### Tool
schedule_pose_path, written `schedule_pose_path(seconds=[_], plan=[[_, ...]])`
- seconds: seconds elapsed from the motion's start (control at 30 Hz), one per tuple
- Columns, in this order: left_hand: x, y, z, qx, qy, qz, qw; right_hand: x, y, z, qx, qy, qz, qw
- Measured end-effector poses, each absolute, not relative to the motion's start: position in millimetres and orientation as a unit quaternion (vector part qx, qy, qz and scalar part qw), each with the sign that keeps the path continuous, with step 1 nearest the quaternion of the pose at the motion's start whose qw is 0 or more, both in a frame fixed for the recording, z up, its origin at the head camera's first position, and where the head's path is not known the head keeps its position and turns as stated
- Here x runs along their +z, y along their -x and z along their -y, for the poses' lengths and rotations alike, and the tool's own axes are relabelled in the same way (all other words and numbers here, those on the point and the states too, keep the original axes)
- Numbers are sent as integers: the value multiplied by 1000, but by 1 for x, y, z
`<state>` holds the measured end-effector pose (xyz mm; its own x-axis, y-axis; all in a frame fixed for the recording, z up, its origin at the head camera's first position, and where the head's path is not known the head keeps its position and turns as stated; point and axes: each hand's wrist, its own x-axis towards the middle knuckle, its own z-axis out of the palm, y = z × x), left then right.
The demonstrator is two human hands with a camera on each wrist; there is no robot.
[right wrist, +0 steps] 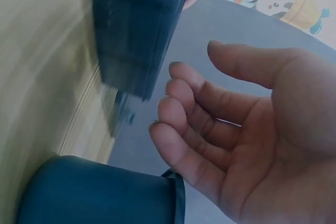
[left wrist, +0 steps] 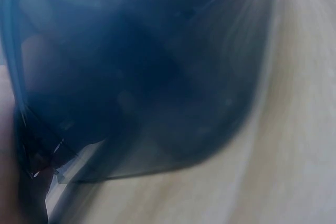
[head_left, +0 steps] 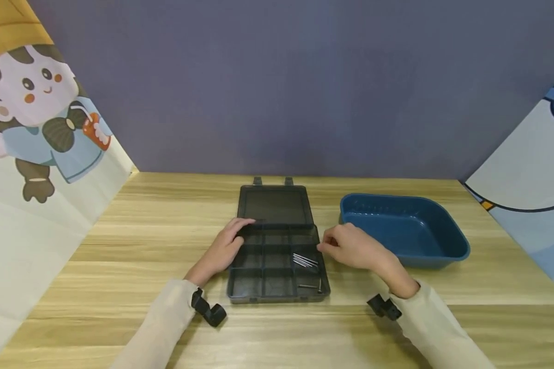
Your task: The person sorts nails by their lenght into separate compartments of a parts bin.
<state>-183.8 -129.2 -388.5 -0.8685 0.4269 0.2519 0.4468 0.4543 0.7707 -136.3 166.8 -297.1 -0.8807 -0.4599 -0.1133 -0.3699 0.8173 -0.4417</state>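
A dark translucent compartment box point(head_left: 277, 269) lies with its lid point(head_left: 274, 204) folded back. Several thin silver nails point(head_left: 304, 260) sit in its middle right compartment. Two more nails point(head_left: 308, 286) lie in the front right one. My left hand point(head_left: 220, 248) rests at the box's left edge near the hinge, fingers extended over the rim; the left wrist view shows mostly the box's blurred side. My right hand point(head_left: 354, 246) hovers just off the box's right edge. In the right wrist view, its fingers point(right wrist: 181, 114) are loosely bent, thumb apart, with nothing between them.
A blue plastic basin point(head_left: 459, 251) stands on the wooden table point(head_left: 166, 205), right of the box and close behind my right hand. A dark grey wall point(head_left: 277, 92) closes the far edge. Printed panels with cartoon figures flank both sides.
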Motion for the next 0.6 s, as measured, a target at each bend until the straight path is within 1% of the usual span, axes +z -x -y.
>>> schedule_pose_path(seconds=[0.33, 0.47, 0.6], plan=[[-388, 186, 128, -452, 262, 853, 12, -295, 145, -183, -191, 197, -958, 86], [-389, 185, 130, -451, 260, 853, 22, -298, 151, -175, -196, 195, -959, 66], [-389, 186, 130, -443, 262, 857, 21, -302, 161, -164, -214, 173, -960, 47]])
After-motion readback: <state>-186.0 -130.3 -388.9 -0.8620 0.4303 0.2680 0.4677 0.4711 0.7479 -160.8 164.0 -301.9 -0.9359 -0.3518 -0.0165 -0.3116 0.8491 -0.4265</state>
